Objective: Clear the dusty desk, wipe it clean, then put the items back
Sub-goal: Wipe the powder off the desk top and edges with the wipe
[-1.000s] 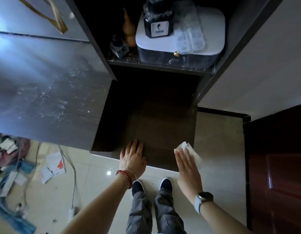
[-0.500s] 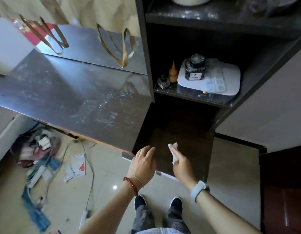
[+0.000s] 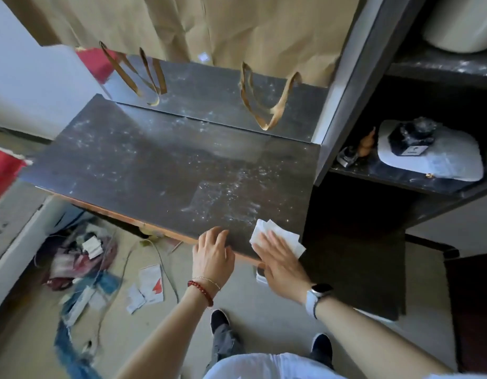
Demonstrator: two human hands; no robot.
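The dark desk top (image 3: 144, 170) is bare and covered in white dust specks, thickest toward its right side. My right hand (image 3: 280, 258) lies flat with straight fingers on a white wipe (image 3: 284, 235), pressing it onto the desk's front right corner. My left hand (image 3: 212, 253) rests on the desk's front edge just left of it, fingers curved over the edge and holding nothing.
Right of the desk stands a dark shelf unit (image 3: 400, 181) with an ink bottle (image 3: 410, 139) on a white box (image 3: 439, 162), a small gourd (image 3: 366, 143) and a small jar (image 3: 347, 155). Papers, cables and cloth (image 3: 83, 266) litter the floor on the left. Curtains (image 3: 182, 26) hang behind.
My view has lifted from the low shelf to the desk top. My right hand has moved the wipe up onto the desk's front right corner and flattened on it. My left hand shifted to the desk edge.
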